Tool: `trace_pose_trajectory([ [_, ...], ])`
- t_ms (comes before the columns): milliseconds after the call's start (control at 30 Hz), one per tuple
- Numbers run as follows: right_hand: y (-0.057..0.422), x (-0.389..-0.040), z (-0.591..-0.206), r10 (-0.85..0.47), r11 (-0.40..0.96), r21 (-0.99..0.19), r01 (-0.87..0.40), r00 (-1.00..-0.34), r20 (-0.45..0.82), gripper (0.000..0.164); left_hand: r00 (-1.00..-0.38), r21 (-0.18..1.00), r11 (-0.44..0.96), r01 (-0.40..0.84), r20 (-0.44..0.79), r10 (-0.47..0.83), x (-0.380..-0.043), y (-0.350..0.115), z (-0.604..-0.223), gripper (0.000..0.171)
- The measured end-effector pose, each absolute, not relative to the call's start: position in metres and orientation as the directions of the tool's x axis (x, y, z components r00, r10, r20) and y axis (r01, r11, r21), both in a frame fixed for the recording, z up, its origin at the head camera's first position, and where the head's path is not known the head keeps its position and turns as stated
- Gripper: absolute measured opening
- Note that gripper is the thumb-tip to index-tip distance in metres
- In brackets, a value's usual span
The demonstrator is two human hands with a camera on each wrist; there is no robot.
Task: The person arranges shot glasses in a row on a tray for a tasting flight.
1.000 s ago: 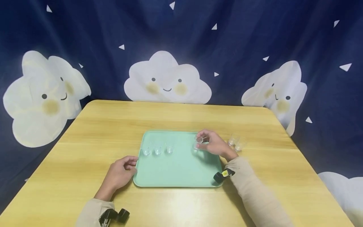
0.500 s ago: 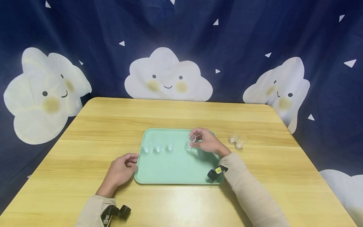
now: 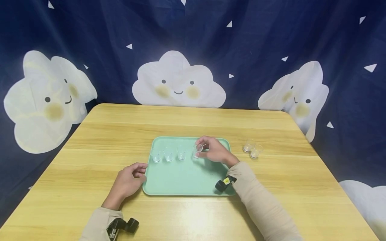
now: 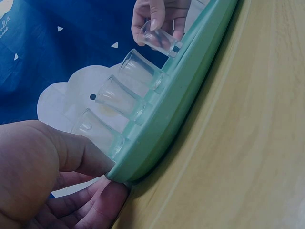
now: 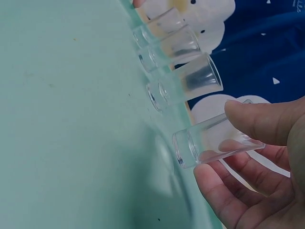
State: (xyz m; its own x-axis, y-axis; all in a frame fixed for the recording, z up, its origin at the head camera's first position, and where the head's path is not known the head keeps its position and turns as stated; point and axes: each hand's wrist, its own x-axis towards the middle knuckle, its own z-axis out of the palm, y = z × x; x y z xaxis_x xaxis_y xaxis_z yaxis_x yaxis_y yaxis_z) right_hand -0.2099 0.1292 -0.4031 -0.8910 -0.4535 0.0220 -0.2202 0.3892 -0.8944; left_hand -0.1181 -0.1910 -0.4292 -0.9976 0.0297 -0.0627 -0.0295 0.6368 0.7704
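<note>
My right hand holds a clear shot glass between thumb and fingers, upright over the green tray. To its left on the tray stand three more clear shot glasses in a row: a left one, a middle one and a right one. At the tray's left edge, my left hand grips the rim, its thumb above and fingers below in the left wrist view. Whether the held glass's base touches the tray, I cannot tell.
Two more clear shot glasses, a rear one and a front one, stand on the wooden table right of the tray. A dark blue curtain with printed clouds hangs behind the table.
My right hand has moved left over the tray with the shot glass, closer to the row of three. My left hand has stayed at the tray's left edge.
</note>
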Motion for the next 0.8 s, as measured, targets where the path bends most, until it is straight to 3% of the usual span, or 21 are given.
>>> trace_pose_trajectory([
  [800,0.1209,-0.2085,-0.4043,-0.448,0.415,-0.891,-0.184,-0.894,-0.024,0.032,-0.998,0.767,0.641,-0.019,-0.051,0.031,-0.1186,-0.1913,-0.4308,0.036],
])
